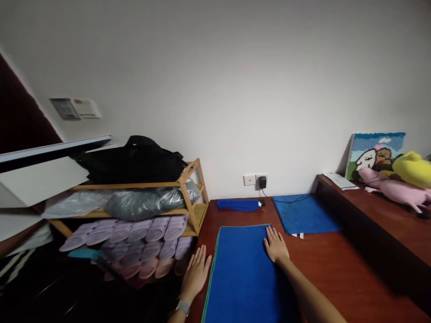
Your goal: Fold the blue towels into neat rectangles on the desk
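Note:
A blue cloth with green edging (245,273) lies spread out on the reddish-brown wooden table (340,264). My right hand (276,246) rests flat on the cloth's far right corner, fingers spread. Beside the cloth's left edge, my left hand (197,272) is stretched out over the table's left side, with nothing held; whether it touches the tabletop I cannot tell. A band circles my left wrist. Behind the cloth sits a folded blue cloth (238,205). To the right, a second blue cloth (305,214) lies flat with a white tag at its near edge.
Left of the table stands a wooden rack (193,197) with several lilac slippers (156,229) and a black bag (134,161) on top. A black plug (262,181) with a cord sits in the wall socket. Plush toys (395,188) lie on the raised ledge at right.

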{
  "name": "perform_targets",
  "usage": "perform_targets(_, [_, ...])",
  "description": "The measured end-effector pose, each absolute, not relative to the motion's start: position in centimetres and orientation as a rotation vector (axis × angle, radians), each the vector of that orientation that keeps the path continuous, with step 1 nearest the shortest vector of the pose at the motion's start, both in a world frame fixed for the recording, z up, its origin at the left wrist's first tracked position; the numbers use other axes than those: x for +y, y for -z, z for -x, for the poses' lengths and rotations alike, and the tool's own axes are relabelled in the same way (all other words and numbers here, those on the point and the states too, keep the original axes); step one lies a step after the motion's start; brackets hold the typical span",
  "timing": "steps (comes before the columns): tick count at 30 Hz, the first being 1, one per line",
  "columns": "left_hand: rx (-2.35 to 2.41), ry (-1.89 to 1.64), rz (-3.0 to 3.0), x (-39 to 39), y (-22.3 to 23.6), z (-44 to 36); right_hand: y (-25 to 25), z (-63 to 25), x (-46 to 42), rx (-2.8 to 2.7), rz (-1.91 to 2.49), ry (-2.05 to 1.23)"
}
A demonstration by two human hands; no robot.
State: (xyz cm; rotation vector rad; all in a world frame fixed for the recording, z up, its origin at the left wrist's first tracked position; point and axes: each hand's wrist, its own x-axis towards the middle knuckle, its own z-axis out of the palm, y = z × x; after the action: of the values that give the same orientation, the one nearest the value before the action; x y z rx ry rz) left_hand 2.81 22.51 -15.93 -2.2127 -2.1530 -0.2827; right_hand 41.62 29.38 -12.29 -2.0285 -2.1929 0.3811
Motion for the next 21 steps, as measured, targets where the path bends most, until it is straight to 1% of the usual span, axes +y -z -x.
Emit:
perform_targets(2, [-2.116, 0.359, 2.187, 21.4, 16.3, -2.7, 12.3, -41.6, 29.4, -2.194, 2.026, -0.372])
perform_targets(5, [-2.094, 0.417, 2.192, 20.7, 15.5, -3.4, 12.2, -41.6, 29.3, -2.194, 2.028, -0.366])
perform_targets(11, [-2.104, 0.368, 2.2, 20.6, 13.3, -4.3, 12.4, -41.6, 29.5, -2.194, 2.031, -0.378])
perform_targets(21, [-2.098, 0.386, 2.188, 20.2, 12.7, -4.7, 12.5, -41.8, 29.5, -2.184, 2.007, -0.393])
